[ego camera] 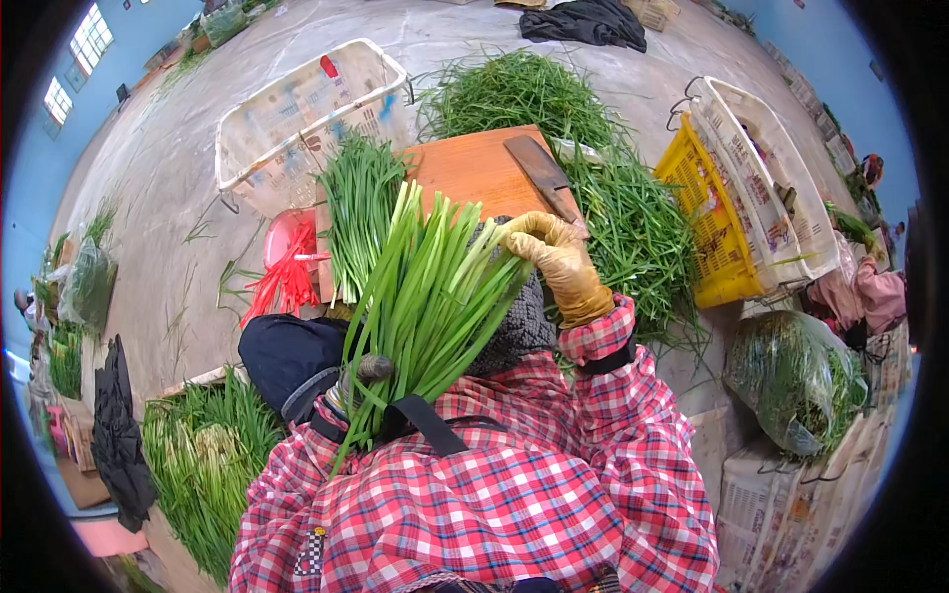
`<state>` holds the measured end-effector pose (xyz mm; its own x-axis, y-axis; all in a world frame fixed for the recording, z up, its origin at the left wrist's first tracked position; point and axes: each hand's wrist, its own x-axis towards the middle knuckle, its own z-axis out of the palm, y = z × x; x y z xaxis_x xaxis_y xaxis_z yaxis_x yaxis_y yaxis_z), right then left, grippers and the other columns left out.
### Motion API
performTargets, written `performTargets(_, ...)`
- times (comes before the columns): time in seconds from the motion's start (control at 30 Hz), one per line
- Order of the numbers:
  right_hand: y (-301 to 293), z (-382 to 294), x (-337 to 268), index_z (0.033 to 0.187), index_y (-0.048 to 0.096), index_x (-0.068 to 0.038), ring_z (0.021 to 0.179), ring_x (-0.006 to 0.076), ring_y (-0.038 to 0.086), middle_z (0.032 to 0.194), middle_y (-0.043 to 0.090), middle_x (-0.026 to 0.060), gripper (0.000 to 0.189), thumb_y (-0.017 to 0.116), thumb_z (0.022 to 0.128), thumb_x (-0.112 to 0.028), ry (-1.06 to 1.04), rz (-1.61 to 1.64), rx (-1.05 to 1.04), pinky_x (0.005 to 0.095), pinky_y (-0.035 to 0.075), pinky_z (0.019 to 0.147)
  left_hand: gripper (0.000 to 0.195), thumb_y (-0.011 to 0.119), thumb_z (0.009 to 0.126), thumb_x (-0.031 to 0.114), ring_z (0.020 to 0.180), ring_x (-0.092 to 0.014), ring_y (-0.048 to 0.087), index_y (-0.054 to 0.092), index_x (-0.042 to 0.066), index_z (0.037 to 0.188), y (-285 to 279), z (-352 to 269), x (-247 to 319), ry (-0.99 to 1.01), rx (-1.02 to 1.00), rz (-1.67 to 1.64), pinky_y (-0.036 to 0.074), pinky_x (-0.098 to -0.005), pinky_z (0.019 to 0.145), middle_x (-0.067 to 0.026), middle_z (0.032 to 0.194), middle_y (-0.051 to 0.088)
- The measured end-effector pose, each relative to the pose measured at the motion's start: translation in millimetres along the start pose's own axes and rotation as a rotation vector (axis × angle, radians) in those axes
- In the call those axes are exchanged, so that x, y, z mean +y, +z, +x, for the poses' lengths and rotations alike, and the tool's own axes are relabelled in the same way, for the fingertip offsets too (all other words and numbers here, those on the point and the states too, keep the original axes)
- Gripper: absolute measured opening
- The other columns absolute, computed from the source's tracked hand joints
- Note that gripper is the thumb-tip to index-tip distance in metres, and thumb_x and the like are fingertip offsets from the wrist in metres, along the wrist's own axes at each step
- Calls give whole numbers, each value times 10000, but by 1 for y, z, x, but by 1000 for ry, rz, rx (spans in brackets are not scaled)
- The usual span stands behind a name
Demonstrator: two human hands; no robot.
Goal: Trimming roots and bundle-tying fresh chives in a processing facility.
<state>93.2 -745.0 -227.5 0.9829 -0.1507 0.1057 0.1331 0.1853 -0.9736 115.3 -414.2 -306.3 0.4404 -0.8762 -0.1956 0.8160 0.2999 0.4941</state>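
Note:
A fanned bunch of green garlic chives (430, 296) lies across my lap, pale cut ends away from me. My left hand (363, 378), in a grey-tipped glove, grips its lower part, partly hidden by leaves. My right hand (552, 256), in a yellowish rubber glove, pinches stalk ends at the bunch's right edge. Beyond the bunch stands an orange-brown wooden board (467, 167), with a broad-bladed knife (537, 167) on its right side. Another neat bunch of chives (363, 207) rests at the board's left side. Red ties (285, 274) hang from a pink container (280, 230).
Loose greens (519, 96) are heaped behind the board, more (630, 230) at its right. A white crate (245, 133) stands far left; yellow (704, 215) and white (764, 178) crates stand right. Chives (215, 459) lie lower left, a plastic bag of greens (793, 378) right.

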Motion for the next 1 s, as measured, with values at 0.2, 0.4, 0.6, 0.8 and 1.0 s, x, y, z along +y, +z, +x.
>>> performTargets(0.2, -1, -7, -3, 987, 647, 18, 782, 116, 600, 888, 668, 61, 187, 629, 825, -74, 30, -52, 104, 261, 479, 728, 798, 702, 706, 361, 1056, -362, 562, 378, -59, 1303, 2, 3, -2, -16, -8, 2, 459, -451, 931, -271, 1180, 526)
performTargets(0.4, -41, 6, -16, 958, 664, 1, 728, 94, 582, 841, 666, 55, 161, 636, 820, -76, 6, -58, 279, 227, 467, 666, 811, 706, 699, 377, 1055, -360, 562, 383, -59, 1300, 6, 7, -1, -20, -9, 20, 459, -451, 929, -271, 1178, 527)
performTargets(0.6, -200, -1, -49, 1027, 652, -17, 807, 127, 585, 930, 657, 49, 203, 618, 830, -55, -551, -514, 967, 242, 474, 728, 823, 711, 691, 394, 1055, -359, 562, 388, -60, 1297, 21, 23, -2, -62, -43, 61, 459, -451, 927, -271, 1176, 528)
performTargets(0.8, -98, -16, -47, 1037, 643, -18, 934, 158, 596, 1004, 656, 67, 211, 595, 861, -126, -206, -387, 338, 289, 458, 865, 835, 715, 684, 410, 1054, -357, 562, 392, -61, 1294, 28, 27, 0, -39, -38, 96, 459, -451, 925, -272, 1174, 530)
performTargets(1.0, -60, -93, 2, 906, 682, 38, 759, 179, 649, 833, 684, 121, 348, 500, 869, -256, 499, -80, -380, 275, 511, 681, 807, 713, 686, 346, 1068, -361, 555, 381, -53, 1304, 27, 29, 4, -4, -90, 46, 458, -456, 930, -264, 1189, 523)
